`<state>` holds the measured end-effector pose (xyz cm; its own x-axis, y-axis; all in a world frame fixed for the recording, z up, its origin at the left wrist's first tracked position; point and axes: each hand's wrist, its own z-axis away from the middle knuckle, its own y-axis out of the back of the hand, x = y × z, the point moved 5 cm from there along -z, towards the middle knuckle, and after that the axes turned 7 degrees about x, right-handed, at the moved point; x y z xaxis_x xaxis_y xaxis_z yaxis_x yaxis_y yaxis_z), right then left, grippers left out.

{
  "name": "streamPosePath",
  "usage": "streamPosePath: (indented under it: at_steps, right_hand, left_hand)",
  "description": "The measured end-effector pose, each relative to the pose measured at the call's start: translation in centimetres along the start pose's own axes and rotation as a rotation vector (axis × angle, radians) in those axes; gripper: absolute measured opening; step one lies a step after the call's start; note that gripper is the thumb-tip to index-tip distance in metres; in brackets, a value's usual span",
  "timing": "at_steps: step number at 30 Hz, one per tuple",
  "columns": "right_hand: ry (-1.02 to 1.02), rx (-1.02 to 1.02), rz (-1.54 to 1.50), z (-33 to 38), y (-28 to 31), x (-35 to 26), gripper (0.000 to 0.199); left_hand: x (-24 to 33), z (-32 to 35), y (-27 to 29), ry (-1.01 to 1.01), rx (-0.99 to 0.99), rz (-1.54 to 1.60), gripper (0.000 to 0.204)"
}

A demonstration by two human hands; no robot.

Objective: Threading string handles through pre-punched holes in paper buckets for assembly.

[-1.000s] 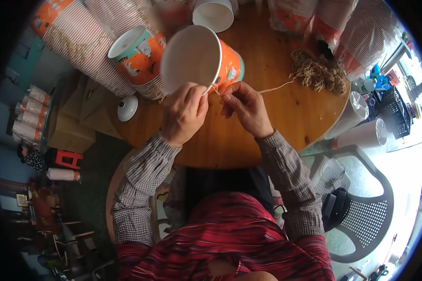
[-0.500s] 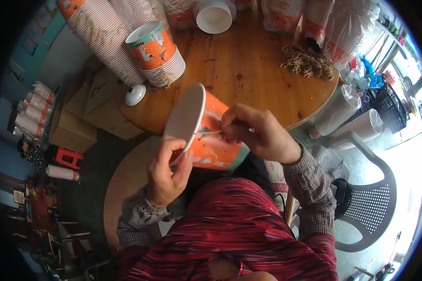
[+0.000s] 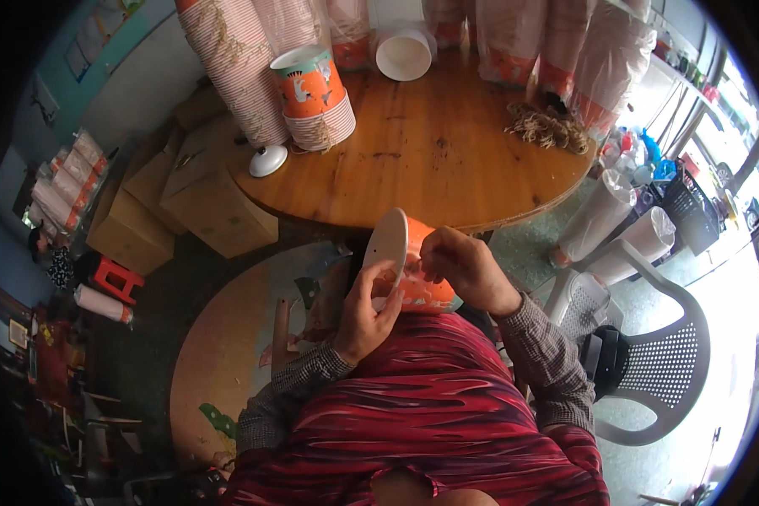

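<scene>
I hold an orange and white paper bucket (image 3: 413, 282) on its side over my lap, below the round wooden table's (image 3: 447, 160) near edge. My left hand (image 3: 364, 314) grips its white rim from the left, fingers curled over the opening. My right hand (image 3: 464, 270) rests on the orange wall from the right, fingertips pinched at the side; I cannot see what they pinch. On the table stand a short stack of matching orange buckets (image 3: 314, 97) and a pile of tan cord pieces (image 3: 548, 126).
Tall bagged stacks of paper cups (image 3: 236, 59) line the table's far side, with a white bucket (image 3: 405, 55) among them. Cardboard boxes (image 3: 207, 198) sit on the floor at left. A grey plastic chair (image 3: 649, 363) stands at right, beside wrapped cup stacks (image 3: 603, 211).
The bucket came off the table toward me and now lies in my lap. My view tilted down and both hands drew in close to my body.
</scene>
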<state>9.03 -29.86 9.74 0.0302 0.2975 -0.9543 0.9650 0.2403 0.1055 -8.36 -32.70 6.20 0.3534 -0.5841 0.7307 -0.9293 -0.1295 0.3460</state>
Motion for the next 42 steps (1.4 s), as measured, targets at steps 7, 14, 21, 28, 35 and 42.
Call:
streamPosePath:
  at_steps: [7, 14, 21, 28, 35, 42]
  right_hand:
    - [0.050, -0.076, 0.125, 1.1, -2.6, -0.6, 0.005]
    - [0.311, -0.114, 0.483, 0.2, -2.7, -1.6, 0.012]
    - [0.215, -0.120, 0.311, -0.5, -1.0, -1.7, 0.013]
    - [0.069, -0.064, 0.170, -0.5, 0.2, -0.5, 0.008]
    - [0.033, -0.010, 0.069, -0.1, 0.6, 0.0, 0.008]
    - [0.115, -0.040, 0.123, -0.1, 0.6, -0.9, 0.008]
  left_hand:
    - [2.6, -0.8, 1.3, -0.256, -0.016, -0.095, 0.033]
    - [1.3, -2.0, 0.6, -0.198, -0.185, 0.075, 0.020]
    - [-0.7, -3.4, -1.1, -0.138, -0.255, 0.204, 0.015]
    - [-1.0, -3.2, -1.6, 0.104, -0.281, 0.332, 0.010]
    - [-2.0, -3.1, -2.5, 0.485, -0.338, 0.711, 0.012]
    - [-1.0, -3.3, -2.5, 0.460, -0.362, 0.670, 0.015]
